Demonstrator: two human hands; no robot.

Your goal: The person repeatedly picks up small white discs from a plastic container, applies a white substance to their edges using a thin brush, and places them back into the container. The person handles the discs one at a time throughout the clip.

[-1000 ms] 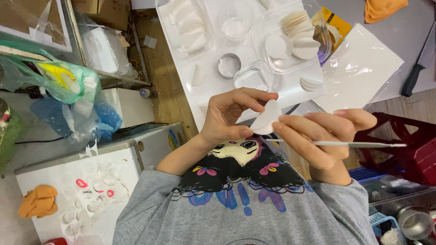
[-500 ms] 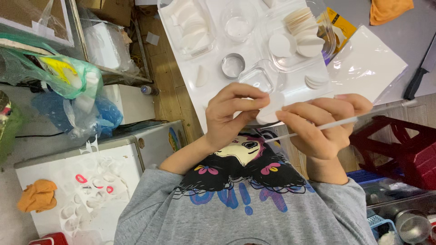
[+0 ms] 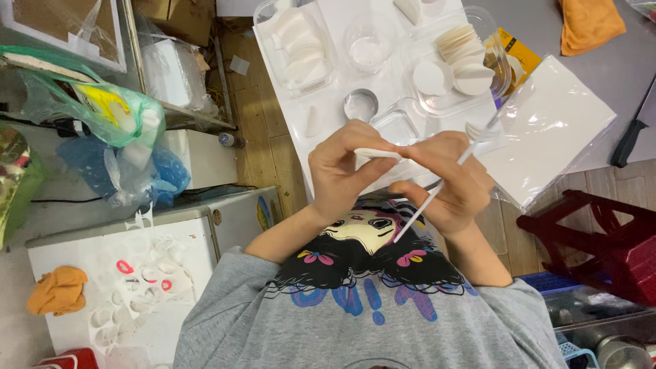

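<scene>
Both sets of fingers were clamped: my left hand point(image 3: 339, 176) pinched the white wafer point(image 3: 377, 154) over the desk point(image 3: 328, 102), my right hand point(image 3: 456, 184) gripped the thin stick point(image 3: 437, 193) (slanting toward seven o'clock). Spreading step, I'd judge; next needs steady strokes.

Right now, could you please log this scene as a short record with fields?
left hand: pinches a thin white wrapper at its edge
right hand: grips a white spatula stick, also touching the wrapper
table: round metal cutter, clear tub of round wrappers
far right: orange cloth, red stool
</scene>
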